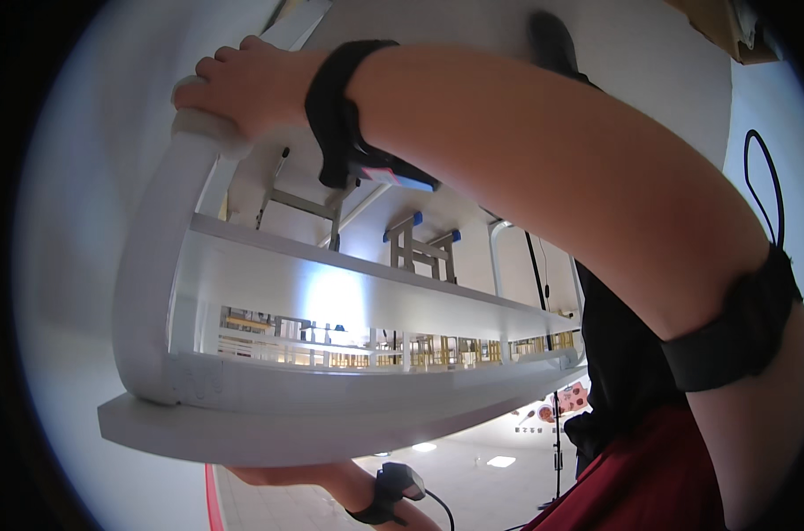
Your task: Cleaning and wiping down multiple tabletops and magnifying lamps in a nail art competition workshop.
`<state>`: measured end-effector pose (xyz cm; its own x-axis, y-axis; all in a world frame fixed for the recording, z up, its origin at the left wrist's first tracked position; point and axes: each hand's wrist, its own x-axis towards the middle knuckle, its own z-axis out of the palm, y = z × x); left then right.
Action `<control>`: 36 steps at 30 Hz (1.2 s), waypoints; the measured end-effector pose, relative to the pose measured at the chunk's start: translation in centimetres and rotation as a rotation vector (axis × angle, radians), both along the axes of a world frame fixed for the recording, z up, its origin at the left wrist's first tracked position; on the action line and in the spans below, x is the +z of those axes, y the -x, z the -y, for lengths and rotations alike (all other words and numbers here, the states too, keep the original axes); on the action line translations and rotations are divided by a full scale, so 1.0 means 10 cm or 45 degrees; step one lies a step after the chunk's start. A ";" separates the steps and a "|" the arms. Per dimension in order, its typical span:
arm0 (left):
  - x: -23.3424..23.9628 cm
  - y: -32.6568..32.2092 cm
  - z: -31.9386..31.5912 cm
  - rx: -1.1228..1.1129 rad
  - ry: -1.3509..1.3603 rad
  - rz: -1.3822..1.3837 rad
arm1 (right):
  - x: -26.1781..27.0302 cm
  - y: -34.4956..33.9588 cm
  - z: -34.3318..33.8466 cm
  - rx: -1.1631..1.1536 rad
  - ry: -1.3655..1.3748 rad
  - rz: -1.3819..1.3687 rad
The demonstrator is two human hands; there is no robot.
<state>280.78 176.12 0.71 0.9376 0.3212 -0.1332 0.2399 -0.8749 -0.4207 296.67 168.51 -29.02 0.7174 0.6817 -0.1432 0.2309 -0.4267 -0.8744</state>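
The view is upside down, with the floor at the top and ceiling lights at the bottom. My right hand curls around the pale grey cap at the end of a thick, curved white leg. That leg joins the white top board of a table-like piece of furniture. A flat white panel runs between its ends. Of my left hand only the part near the wrist shows below the board's edge; its fingers are hidden behind the board. Black straps with devices circle both wrists.
Beyond the frame stand grey stool legs with blue feet and a grey metal stand. A black tripod and a cable lie near my body. A cardboard box sits at the top right, and my shoe rests on the floor.
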 end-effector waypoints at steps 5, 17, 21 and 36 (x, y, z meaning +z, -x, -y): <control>-0.01 0.05 0.16 0.018 -0.181 -0.012 | -0.10 0.11 -0.14 -0.159 -0.087 0.044; -0.45 -0.03 0.10 0.019 -0.105 0.024 | -0.45 0.17 -0.19 -0.338 -0.361 0.090; -0.59 -0.07 0.08 0.018 -0.078 0.015 | -0.72 0.19 -0.19 -0.381 -0.359 0.141; -0.99 -0.16 0.00 -0.014 -0.030 -0.023 | -2.12 0.18 -0.17 -0.303 -0.207 0.115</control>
